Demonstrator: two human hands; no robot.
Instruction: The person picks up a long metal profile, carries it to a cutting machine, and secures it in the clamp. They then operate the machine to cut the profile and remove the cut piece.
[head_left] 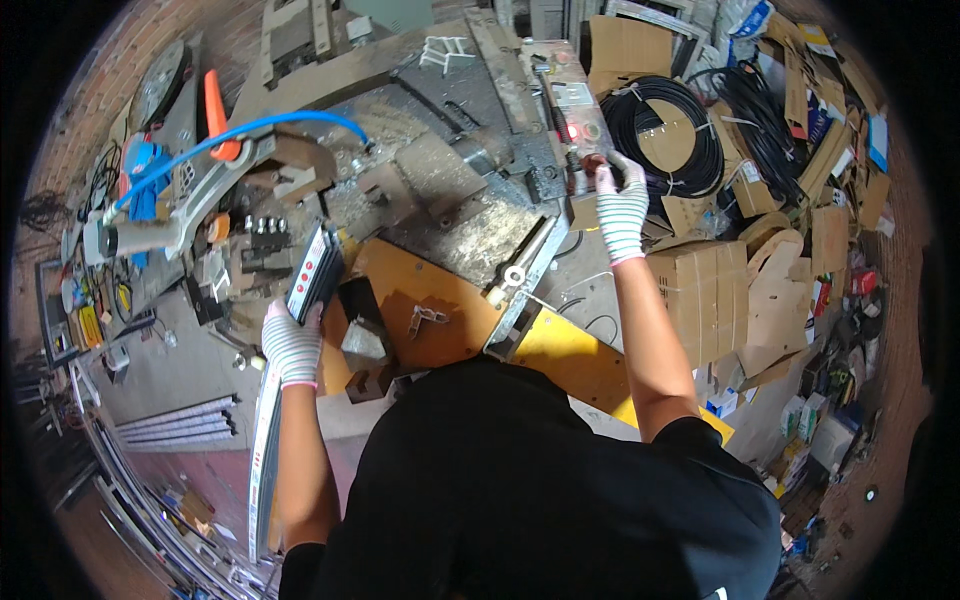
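My left hand point(292, 345), in a white glove with thin stripes, is closed around a long metal profile bar point(316, 268). The bar has dark sides and a pale printed face, and its lower end runs down past my left forearm. At the far right of the machine, my right hand point(622, 205), gloved alike, curls its thumb and fingers at a dark red round knob point(594, 163) on the edge of the control panel point(572, 95). Between my hands stands the machine bed point(425, 175), strewn with metal chips. A small bent metal piece point(427, 318) lies on the orange plate point(390, 270).
An orange lever point(217, 115) and a blue hose point(270, 120) rise at the left. A coil of black cable point(660, 135) and a cardboard box point(700, 300) stand at the right. Several profiles point(180, 425) lie at lower left. A yellow plate point(570, 360) juts toward me.
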